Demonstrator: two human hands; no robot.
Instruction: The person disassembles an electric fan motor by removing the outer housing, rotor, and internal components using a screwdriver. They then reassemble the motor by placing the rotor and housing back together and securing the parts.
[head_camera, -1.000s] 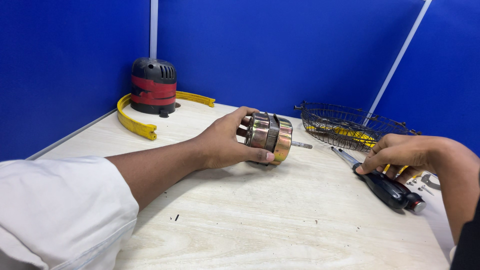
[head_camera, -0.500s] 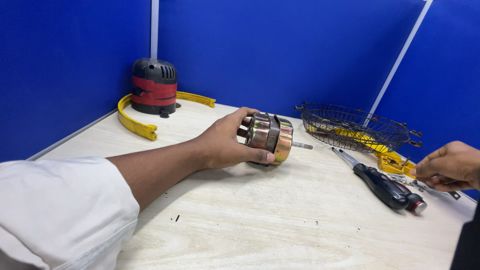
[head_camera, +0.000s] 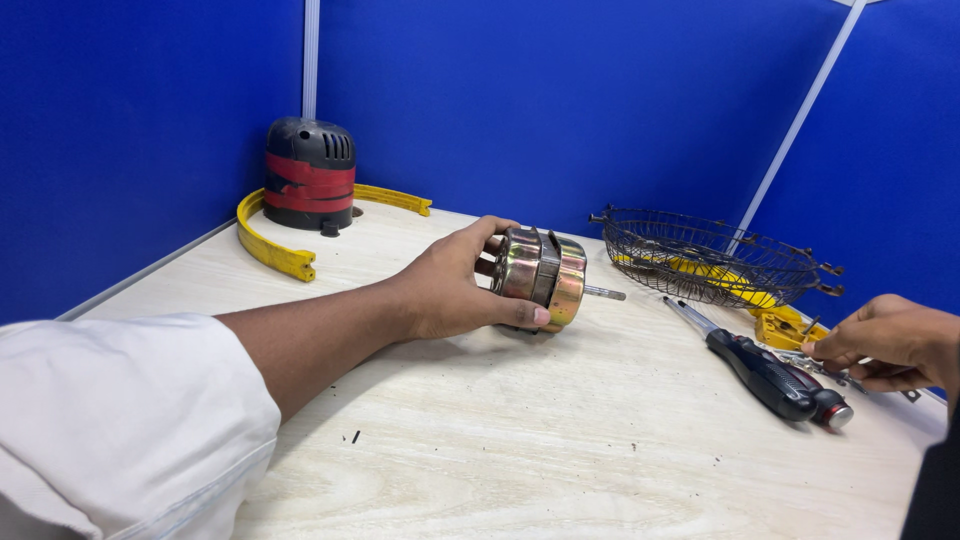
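- Nearest, at the lower left of the frame, a white sleeve (head_camera: 110, 420) covers the upper arm that reaches out over the pale wooden table (head_camera: 520, 450).
- At mid-frame the left hand (head_camera: 450, 285) is clamped around a brass-coloured motor (head_camera: 540, 275), thumb under it and fingers over the top; the motor lies on its side on the table, its thin shaft pointing right.
- At the right edge the right hand (head_camera: 890, 340) has its fingers pinched together on small metal parts (head_camera: 830, 365) lying on the table; I cannot tell exactly what they are.
- Just left of that hand lies a black-handled screwdriver (head_camera: 765, 375), its tip pointing toward the basket.
- Beyond it, a dark wire basket (head_camera: 700, 255) rests with yellow pieces inside and a yellow part (head_camera: 785, 325) beside it.
- Farthest, at upper left, a black and red motor cover (head_camera: 310, 175) stands in the corner of the blue partition (head_camera: 560, 90), with a curved yellow band (head_camera: 270, 240) around its base.
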